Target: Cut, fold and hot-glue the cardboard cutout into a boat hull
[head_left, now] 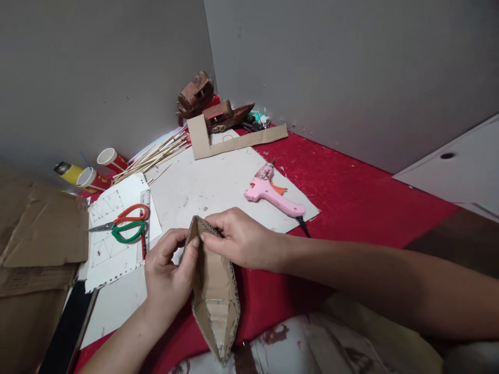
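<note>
Between my hands is a small cardboard boat hull (218,278), open at the top and pointed at both ends. My left hand (171,267) grips its left wall near the far tip, thumb inside the hull. My right hand (244,239) pinches the right wall by the same tip, its thumb also inside. Both thumbs nearly meet in the narrow bow. Past my right hand, a pink glue gun (273,192) with an orange trigger lies on a white sheet (187,192). Scissors (125,223) with one orange and one green handle rest to the left of my left hand.
Wooden skewers (156,156), paper cups (111,160) and a yellow bottle (70,172) stand or lie at the back left. Two brown model boats (226,115) sit behind an L-shaped cardboard strip (241,147). Cardboard pieces (42,228) fill the left edge. Red cloth (351,192) covers the table.
</note>
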`<control>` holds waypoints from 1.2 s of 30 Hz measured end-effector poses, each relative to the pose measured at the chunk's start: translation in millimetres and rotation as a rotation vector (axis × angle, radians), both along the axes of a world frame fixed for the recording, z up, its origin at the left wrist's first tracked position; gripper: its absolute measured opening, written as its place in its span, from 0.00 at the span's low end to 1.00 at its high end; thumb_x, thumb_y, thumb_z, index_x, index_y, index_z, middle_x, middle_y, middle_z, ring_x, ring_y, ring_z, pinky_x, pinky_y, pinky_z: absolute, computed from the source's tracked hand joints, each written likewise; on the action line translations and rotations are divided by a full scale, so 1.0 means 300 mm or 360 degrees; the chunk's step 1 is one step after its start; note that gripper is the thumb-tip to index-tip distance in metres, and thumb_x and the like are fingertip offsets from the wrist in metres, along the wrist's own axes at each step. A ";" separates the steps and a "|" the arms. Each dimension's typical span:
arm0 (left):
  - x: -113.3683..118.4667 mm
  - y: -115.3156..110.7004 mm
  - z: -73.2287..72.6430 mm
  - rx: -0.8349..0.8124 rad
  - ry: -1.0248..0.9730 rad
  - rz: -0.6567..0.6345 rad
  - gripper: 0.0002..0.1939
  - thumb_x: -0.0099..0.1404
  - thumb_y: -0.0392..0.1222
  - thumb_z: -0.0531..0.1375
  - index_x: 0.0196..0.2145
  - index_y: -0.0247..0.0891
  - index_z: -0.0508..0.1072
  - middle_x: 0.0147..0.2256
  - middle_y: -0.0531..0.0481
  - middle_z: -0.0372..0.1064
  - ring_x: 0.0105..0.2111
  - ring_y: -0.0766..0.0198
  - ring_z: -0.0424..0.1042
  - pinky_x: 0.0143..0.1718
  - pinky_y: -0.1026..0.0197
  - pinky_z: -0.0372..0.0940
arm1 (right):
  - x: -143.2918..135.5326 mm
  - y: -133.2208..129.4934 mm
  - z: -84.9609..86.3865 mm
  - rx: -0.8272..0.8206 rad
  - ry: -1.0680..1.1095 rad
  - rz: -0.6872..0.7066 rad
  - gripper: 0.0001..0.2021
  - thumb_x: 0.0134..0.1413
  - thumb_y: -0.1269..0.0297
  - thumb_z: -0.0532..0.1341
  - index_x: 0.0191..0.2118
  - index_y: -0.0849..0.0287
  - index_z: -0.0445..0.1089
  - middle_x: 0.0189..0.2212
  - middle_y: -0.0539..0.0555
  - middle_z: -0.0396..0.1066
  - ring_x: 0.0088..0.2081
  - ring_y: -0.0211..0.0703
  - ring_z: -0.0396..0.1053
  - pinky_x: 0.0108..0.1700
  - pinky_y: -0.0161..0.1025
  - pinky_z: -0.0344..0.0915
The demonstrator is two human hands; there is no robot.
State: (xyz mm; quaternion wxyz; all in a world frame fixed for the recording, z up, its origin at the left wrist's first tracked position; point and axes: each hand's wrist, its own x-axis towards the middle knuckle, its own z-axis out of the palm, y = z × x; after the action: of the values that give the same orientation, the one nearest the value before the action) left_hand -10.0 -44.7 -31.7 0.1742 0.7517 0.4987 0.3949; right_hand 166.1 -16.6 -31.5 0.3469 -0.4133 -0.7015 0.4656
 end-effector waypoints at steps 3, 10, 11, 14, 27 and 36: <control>0.005 -0.007 -0.008 -0.0008 -0.0002 0.0010 0.05 0.63 0.33 0.62 0.37 0.41 0.74 0.33 0.54 0.74 0.32 0.67 0.71 0.34 0.66 0.66 | 0.000 0.000 -0.010 -0.0057 0.0003 0.0018 0.12 0.53 0.70 0.55 0.20 0.58 0.55 0.19 0.45 0.53 0.24 0.33 0.52 0.24 0.33 0.47; 0.007 -0.018 -0.012 -0.0054 -0.0072 0.0039 0.05 0.62 0.34 0.62 0.37 0.40 0.73 0.33 0.52 0.74 0.32 0.65 0.72 0.34 0.65 0.67 | -0.002 0.004 -0.011 -0.0072 0.0022 0.0027 0.11 0.52 0.68 0.55 0.20 0.59 0.57 0.19 0.45 0.55 0.24 0.34 0.54 0.24 0.33 0.48; 0.007 -0.018 -0.009 -0.0047 -0.0071 0.0033 0.05 0.62 0.34 0.61 0.37 0.40 0.73 0.33 0.52 0.74 0.32 0.64 0.72 0.34 0.64 0.67 | -0.001 0.003 -0.008 -0.0041 0.0030 0.0028 0.11 0.51 0.68 0.55 0.20 0.59 0.58 0.19 0.46 0.55 0.24 0.34 0.55 0.24 0.33 0.48; 0.009 -0.020 -0.001 0.0041 -0.0005 0.0017 0.05 0.63 0.33 0.61 0.37 0.40 0.73 0.33 0.53 0.74 0.31 0.65 0.72 0.33 0.65 0.66 | 0.001 -0.001 -0.001 0.0026 0.0070 -0.0011 0.09 0.51 0.67 0.56 0.22 0.60 0.62 0.20 0.46 0.57 0.26 0.35 0.56 0.25 0.33 0.49; 0.028 -0.024 -0.008 0.0160 0.0088 -0.0103 0.06 0.62 0.30 0.59 0.37 0.38 0.71 0.31 0.51 0.73 0.30 0.65 0.72 0.32 0.64 0.66 | 0.001 -0.002 -0.016 0.0042 -0.0104 -0.0031 0.11 0.54 0.70 0.54 0.21 0.59 0.60 0.19 0.46 0.58 0.23 0.33 0.55 0.25 0.34 0.49; 0.010 -0.009 -0.019 0.0025 -0.0078 0.0103 0.05 0.63 0.34 0.60 0.38 0.38 0.74 0.33 0.53 0.75 0.32 0.65 0.74 0.35 0.64 0.68 | 0.012 -0.009 0.021 -0.0168 -0.0118 0.0021 0.06 0.52 0.63 0.57 0.28 0.59 0.65 0.22 0.47 0.63 0.24 0.35 0.59 0.24 0.32 0.53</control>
State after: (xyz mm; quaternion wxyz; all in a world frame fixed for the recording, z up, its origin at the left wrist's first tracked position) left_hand -7.1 -47.3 -37.5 0.1676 0.7267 0.5152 0.4224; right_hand 169.7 -19.2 -25.2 0.2952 -0.4434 -0.6910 0.4886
